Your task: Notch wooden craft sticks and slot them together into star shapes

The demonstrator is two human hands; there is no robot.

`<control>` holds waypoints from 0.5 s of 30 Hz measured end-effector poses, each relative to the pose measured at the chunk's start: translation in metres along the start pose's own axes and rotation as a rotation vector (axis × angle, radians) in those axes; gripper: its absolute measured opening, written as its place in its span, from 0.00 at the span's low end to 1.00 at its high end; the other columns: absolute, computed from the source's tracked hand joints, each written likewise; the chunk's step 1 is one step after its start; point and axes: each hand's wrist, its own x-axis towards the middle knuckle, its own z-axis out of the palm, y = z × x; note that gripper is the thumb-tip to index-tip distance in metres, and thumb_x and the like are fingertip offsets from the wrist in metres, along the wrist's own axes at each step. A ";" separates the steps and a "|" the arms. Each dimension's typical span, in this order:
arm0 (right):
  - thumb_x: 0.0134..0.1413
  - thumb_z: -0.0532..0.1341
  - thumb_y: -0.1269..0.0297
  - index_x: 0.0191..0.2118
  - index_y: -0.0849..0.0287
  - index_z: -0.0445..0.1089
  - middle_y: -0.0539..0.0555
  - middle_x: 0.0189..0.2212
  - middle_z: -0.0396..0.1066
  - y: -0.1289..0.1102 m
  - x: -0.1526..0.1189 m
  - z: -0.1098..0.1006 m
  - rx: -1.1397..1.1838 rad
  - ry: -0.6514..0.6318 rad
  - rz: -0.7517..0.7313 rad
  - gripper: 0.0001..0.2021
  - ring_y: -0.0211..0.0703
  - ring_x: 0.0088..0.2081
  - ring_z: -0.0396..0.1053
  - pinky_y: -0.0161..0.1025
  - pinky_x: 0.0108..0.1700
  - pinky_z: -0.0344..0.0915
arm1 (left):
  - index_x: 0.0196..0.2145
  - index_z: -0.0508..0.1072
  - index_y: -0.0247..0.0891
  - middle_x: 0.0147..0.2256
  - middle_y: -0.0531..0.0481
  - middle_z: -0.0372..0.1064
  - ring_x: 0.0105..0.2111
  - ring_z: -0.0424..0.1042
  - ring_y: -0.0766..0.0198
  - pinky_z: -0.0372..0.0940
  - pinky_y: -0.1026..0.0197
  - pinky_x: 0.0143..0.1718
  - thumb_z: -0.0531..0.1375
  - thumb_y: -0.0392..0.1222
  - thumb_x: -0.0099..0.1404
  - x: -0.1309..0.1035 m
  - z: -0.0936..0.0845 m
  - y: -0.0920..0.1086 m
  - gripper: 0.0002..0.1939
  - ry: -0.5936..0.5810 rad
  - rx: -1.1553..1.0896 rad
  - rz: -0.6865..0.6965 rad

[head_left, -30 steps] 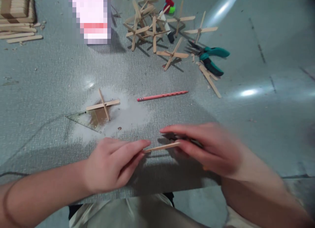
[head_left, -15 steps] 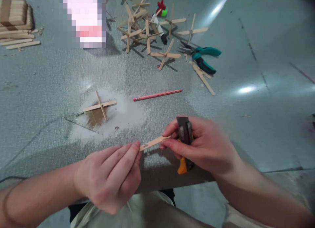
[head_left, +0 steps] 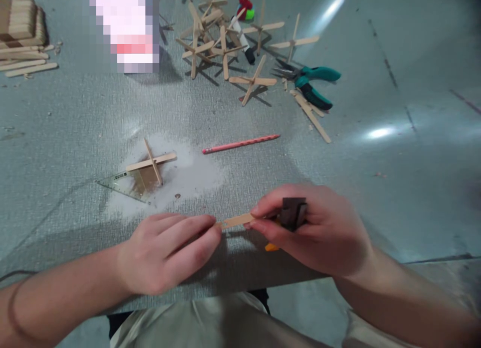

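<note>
In front of my lap, both hands hold a wooden craft stick (head_left: 237,220) with a small cut or hole near its left end. My left hand (head_left: 171,252) pinches that end between thumb and fingers. My right hand (head_left: 315,230) pinches the other end with thumb and index finger. Tucked in the right palm is a black-and-yellow tool (head_left: 293,212), seemingly a utility knife, mostly hidden by the fingers. Farther left, two crossed craft sticks (head_left: 151,161) lie over a clear set square (head_left: 122,180) amid white powder.
A pink pencil (head_left: 240,144) lies ahead. Beyond it are several joined stick crosses (head_left: 252,81), a white marker (head_left: 243,41), teal-handled pliers (head_left: 311,82) and loose sticks (head_left: 313,118). Bundled craft sticks (head_left: 22,19) sit far left, beside a pixelated object (head_left: 128,27). The table's front edge is near my lap.
The stick has turned flatter, and its cut end shows differently. My left hand has rolled over; my right hand has tilted the black-and-yellow tool and moved slightly toward me.
</note>
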 end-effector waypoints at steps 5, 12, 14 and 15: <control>0.61 0.64 0.69 0.36 0.54 0.70 0.43 0.20 0.73 0.001 0.000 0.000 -0.032 0.023 -0.134 0.03 0.32 0.19 0.70 0.30 0.23 0.64 | 0.49 0.75 0.29 0.38 0.43 0.81 0.32 0.79 0.65 0.73 0.65 0.31 0.53 0.34 0.76 0.011 -0.002 0.001 0.11 0.002 0.027 0.039; 0.61 0.64 0.70 0.37 0.53 0.71 0.42 0.22 0.74 0.004 0.001 0.000 -0.048 0.027 -0.133 0.04 0.33 0.20 0.70 0.30 0.24 0.65 | 0.46 0.76 0.28 0.42 0.40 0.80 0.33 0.78 0.63 0.73 0.63 0.31 0.55 0.32 0.74 0.007 -0.003 -0.004 0.10 -0.005 0.007 0.039; 0.62 0.65 0.69 0.38 0.53 0.72 0.42 0.22 0.74 0.005 0.001 0.001 -0.051 0.041 -0.133 0.03 0.32 0.20 0.70 0.30 0.24 0.64 | 0.46 0.76 0.29 0.43 0.41 0.80 0.34 0.78 0.63 0.72 0.63 0.31 0.55 0.32 0.73 0.005 -0.002 -0.006 0.10 0.000 -0.031 0.022; 0.62 0.65 0.69 0.38 0.53 0.72 0.42 0.22 0.74 0.005 0.000 0.002 -0.049 0.048 -0.131 0.03 0.32 0.20 0.70 0.30 0.23 0.64 | 0.47 0.76 0.29 0.44 0.41 0.80 0.34 0.78 0.63 0.71 0.63 0.31 0.56 0.32 0.73 0.005 -0.001 -0.007 0.10 0.000 -0.047 0.004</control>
